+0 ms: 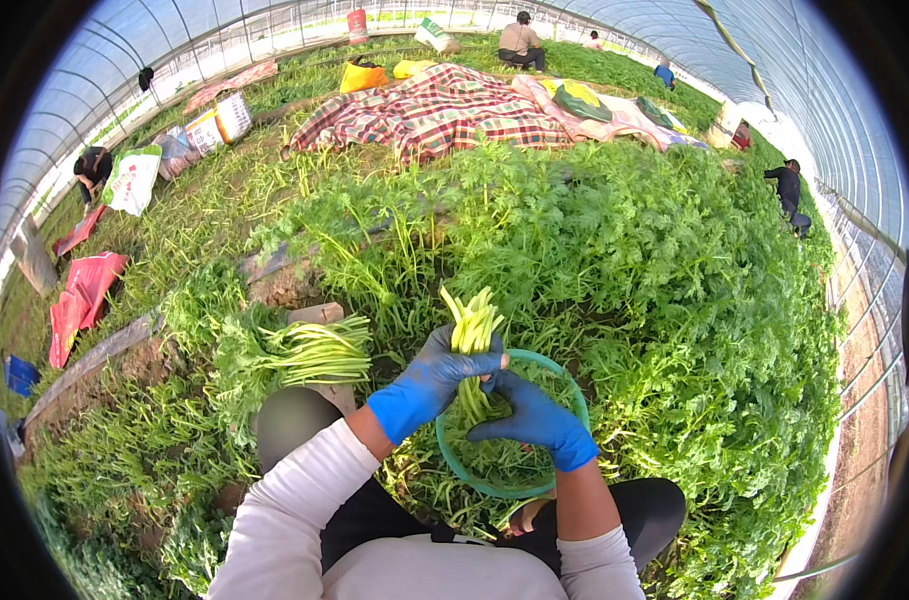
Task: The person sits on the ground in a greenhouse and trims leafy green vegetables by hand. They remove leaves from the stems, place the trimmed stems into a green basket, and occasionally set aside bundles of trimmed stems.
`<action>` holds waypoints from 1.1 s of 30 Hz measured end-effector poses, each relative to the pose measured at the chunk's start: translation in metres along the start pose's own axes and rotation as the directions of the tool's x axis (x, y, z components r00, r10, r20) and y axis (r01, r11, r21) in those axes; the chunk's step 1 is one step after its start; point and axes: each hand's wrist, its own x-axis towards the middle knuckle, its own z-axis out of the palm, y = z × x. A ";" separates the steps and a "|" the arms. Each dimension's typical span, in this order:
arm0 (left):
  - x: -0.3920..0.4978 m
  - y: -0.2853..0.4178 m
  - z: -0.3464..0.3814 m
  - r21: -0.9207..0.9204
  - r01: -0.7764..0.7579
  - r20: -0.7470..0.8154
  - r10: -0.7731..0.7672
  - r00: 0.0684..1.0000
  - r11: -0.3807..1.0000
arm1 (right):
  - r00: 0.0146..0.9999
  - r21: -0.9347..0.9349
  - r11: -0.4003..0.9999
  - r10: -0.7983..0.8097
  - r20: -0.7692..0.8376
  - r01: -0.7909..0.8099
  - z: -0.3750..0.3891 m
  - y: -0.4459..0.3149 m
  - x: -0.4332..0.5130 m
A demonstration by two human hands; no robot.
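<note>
My left hand [443, 369], in a blue rubber-coated glove, is closed around a bunch of pale green leafy-vegetable stems [473, 326], cut ends up. My right hand [526, 420], gloved alike, is just below and to the right, thumb and fingers apart beside the lower part of the bunch; whether it touches the stems cannot be told. Both hands are above a round green plastic basin [587, 405] with leafy trimmings [492, 461] inside. Left of my hands, a pile of cut stems with leaves [323, 352] lies on a wooden board [333, 394].
Tall leafy greens [612, 225] grow ahead and to the right. A plaid blanket [447, 112] lies beyond them. Red sacks [87, 300] and a white-green sack [132, 180] lie at left. Several people crouch or sit farther off, one person [788, 191] at right, inside the plastic greenhouse.
</note>
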 end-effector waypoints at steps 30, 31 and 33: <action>-0.005 -0.047 -0.012 0.587 0.206 0.088 -0.315 0.945 0.783 | 0.902 -0.824 0.368 -0.167 0.397 0.431 -0.041 -0.025 0.024; -0.007 -0.046 -0.012 0.620 0.193 0.061 -0.292 0.955 0.761 | 0.890 -0.812 0.364 -0.186 0.415 0.455 -0.045 -0.024 0.023; -0.015 -0.044 -0.016 0.670 0.156 0.034 -0.239 0.970 0.725 | 0.904 -0.829 0.364 -0.219 0.366 0.424 -0.054 -0.021 0.023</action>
